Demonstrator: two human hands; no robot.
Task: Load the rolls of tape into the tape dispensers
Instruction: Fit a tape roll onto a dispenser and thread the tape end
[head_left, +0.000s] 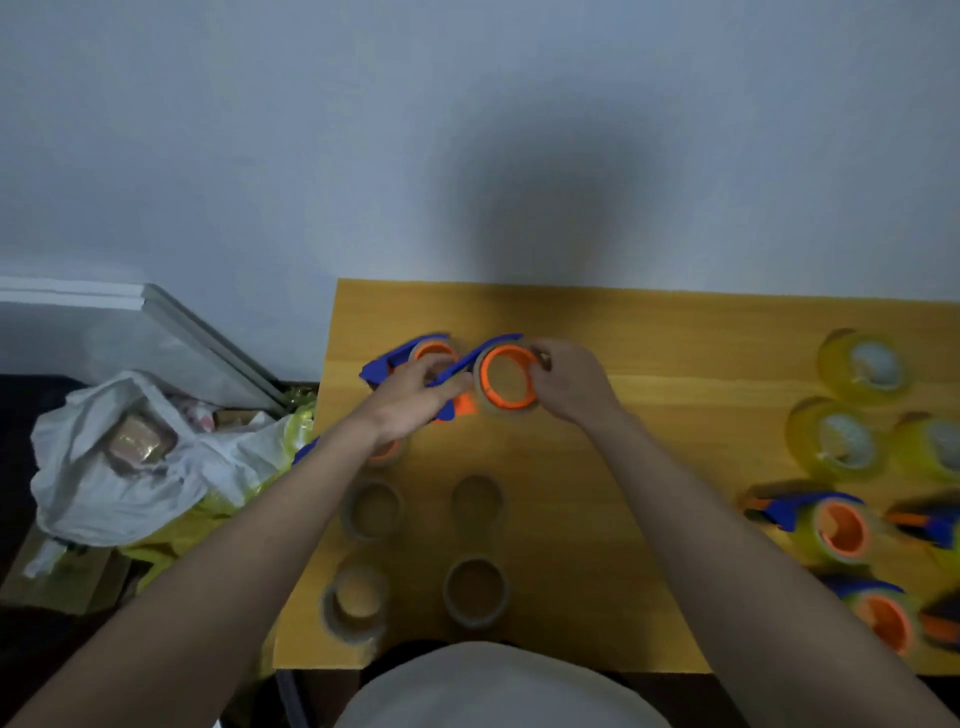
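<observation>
A blue tape dispenser with an orange hub (506, 376) is held above the wooden table (649, 364), with a clear tape roll around the hub. My left hand (415, 395) grips its blue handle. My right hand (569, 382) pinches the roll's right rim. Behind my left hand sits a second blue dispenser (410, 358) with an orange hub. Several clear tape rolls (475, 590) lie on the near left of the table. Another orange hub (387, 449) shows under my left wrist.
Three yellow tape rolls (865, 366) lie at the far right. Loaded blue and orange dispensers (831, 525) crowd the right edge. A white plastic bag (130, 457) with packed tape lies on the floor to the left. A wall rises behind the table.
</observation>
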